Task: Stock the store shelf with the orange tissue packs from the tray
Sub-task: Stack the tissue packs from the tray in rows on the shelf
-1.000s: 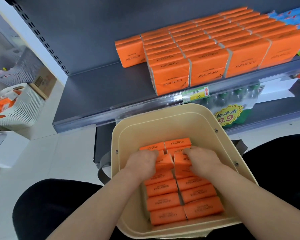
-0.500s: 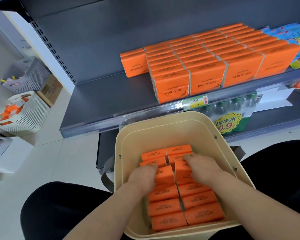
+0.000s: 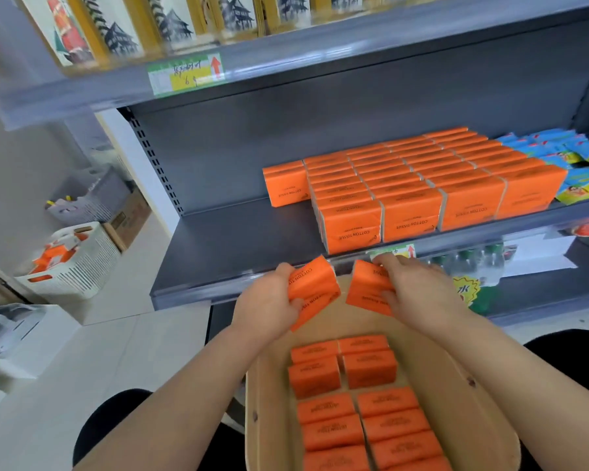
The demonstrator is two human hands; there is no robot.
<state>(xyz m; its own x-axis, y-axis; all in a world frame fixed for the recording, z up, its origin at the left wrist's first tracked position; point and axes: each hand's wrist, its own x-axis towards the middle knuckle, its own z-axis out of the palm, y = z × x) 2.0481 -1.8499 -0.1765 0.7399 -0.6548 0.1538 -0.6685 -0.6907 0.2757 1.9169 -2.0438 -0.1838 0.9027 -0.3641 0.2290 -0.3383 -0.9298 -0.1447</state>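
Note:
My left hand (image 3: 269, 305) grips an orange tissue pack (image 3: 315, 290), tilted, just below the front lip of the grey shelf (image 3: 238, 246). My right hand (image 3: 413, 288) grips a second orange pack (image 3: 366, 288) beside it. Both are lifted above the beige tray (image 3: 463, 396) on my lap, which holds several more orange packs (image 3: 357, 402) in two columns. Rows of orange packs (image 3: 412, 185) stand on the shelf's middle and right; its left part is bare.
Blue snack bags (image 3: 572, 164) lie to the right of the orange rows. The upper shelf (image 3: 286, 59) carries picture boxes and a price tag. Green bottles (image 3: 480, 266) stand on the lower shelf. A white basket (image 3: 79, 263) sits on the floor at left.
Both hands have left the tray, each lifting an orange pack up to the shelf's front edge. The camera has tilted upward, bringing the upper shelf into view.

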